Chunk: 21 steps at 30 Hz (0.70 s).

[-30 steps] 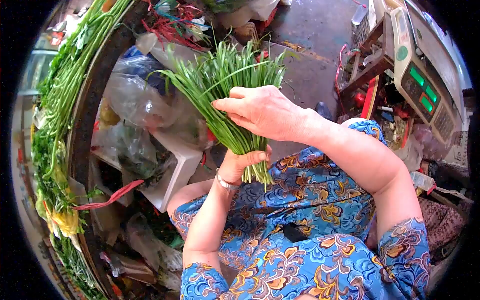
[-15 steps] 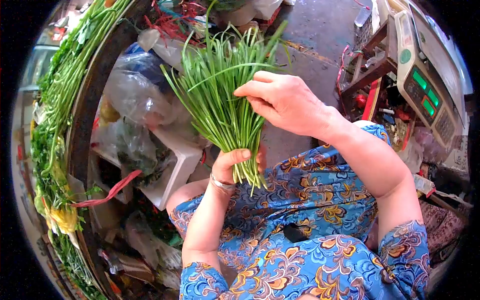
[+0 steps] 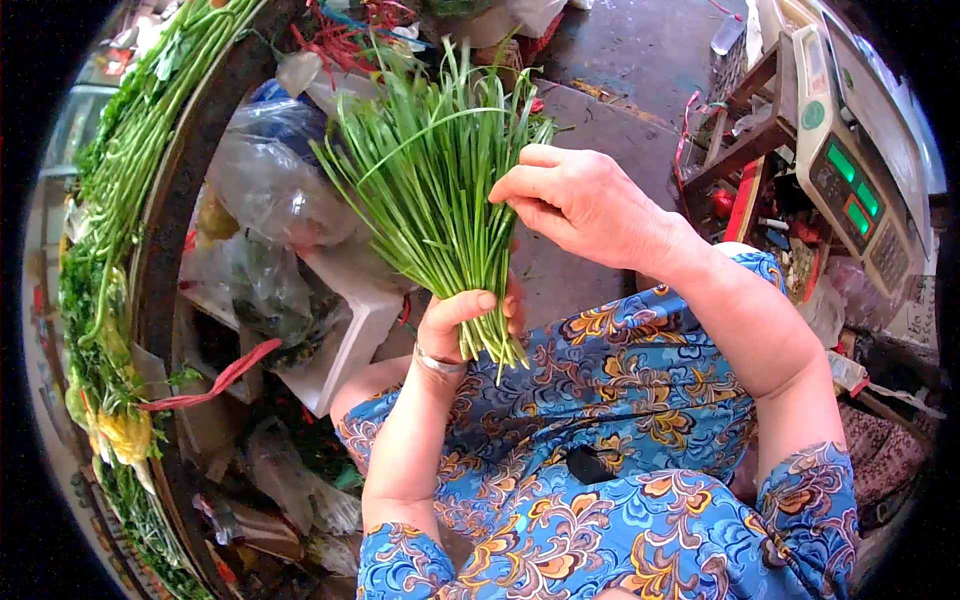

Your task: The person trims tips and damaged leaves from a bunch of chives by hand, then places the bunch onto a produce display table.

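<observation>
A thick bunch of green chives [image 3: 430, 190] fans out in front of me, leaf tips up and away, pale cut stems down toward my lap. Low on the stems, my left hand [image 3: 462, 318] is closed around the bunch, thumb across the front; a metal bracelet [image 3: 440, 362] circles that wrist. My right hand [image 3: 585, 205] is at the bunch's right edge, thumb and fingers pinched together. Whatever lies between those fingertips, if anything, is too small to make out.
Left, a curved dark-edged stall counter [image 3: 185, 190] carries long-stemmed greens [image 3: 165, 120]. Below it are plastic bags [image 3: 275, 190] and a white foam box [image 3: 345, 335]. A digital scale [image 3: 850, 160] with green figures stands right, beside a wooden rack [image 3: 745, 125].
My right hand has moved slightly right and down, still pinched. The chives and my left hand have shifted a little left, and the leaf tips sit closer together.
</observation>
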Available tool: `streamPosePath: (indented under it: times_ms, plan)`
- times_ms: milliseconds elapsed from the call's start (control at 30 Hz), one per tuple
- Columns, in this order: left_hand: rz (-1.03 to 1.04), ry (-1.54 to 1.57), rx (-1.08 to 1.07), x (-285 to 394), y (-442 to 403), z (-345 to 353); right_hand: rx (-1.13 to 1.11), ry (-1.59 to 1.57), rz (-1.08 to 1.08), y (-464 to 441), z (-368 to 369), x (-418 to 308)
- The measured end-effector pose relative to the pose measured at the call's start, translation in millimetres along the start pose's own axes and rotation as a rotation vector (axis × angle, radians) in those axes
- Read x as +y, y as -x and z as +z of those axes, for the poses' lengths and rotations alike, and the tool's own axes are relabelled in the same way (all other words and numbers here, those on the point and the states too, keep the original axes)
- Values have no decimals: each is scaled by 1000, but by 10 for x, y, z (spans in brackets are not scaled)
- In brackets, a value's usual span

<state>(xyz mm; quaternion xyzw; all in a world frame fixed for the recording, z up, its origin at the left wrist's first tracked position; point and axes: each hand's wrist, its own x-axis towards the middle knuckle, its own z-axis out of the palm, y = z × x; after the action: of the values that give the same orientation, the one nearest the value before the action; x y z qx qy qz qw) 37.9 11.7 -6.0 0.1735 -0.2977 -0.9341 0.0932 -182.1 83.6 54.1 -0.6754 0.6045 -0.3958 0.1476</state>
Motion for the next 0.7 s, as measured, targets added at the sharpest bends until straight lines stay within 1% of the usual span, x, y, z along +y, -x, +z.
streamPosePath:
  times_ms: [67,133,233,267,333,367,467,500,567,600,633,700]
  plan:
    - [0,-26,7,20,8,30,-2,-3,-5,-10,1,0]
    - [-18,-36,50,26,12,73,53,-47,-27,-19,-7,-5]
    - [-32,-63,43,26,-8,85,99,-110,-47,-63,-8,35]
    - [-26,-75,88,22,1,121,100,-108,-48,-76,-15,36]
    - [-44,-114,90,5,-10,98,161,-220,-17,-104,-37,29]
    - [-64,-151,94,-4,-21,93,161,-216,-17,-112,-58,25]
    - [-70,-175,65,-20,-38,103,183,-303,106,-138,-131,5]
    - [-76,-198,58,-27,-38,106,185,-299,107,-144,-142,11]
    - [-84,-206,77,-31,-24,142,271,-315,97,-161,-151,36]
    - [-108,-197,109,-36,-16,152,264,-373,146,-165,-143,64]
    - [-130,-189,141,-34,-12,159,267,-371,145,-163,-146,62]
    - [-121,-212,129,-51,-13,117,171,-458,229,-149,-139,40]
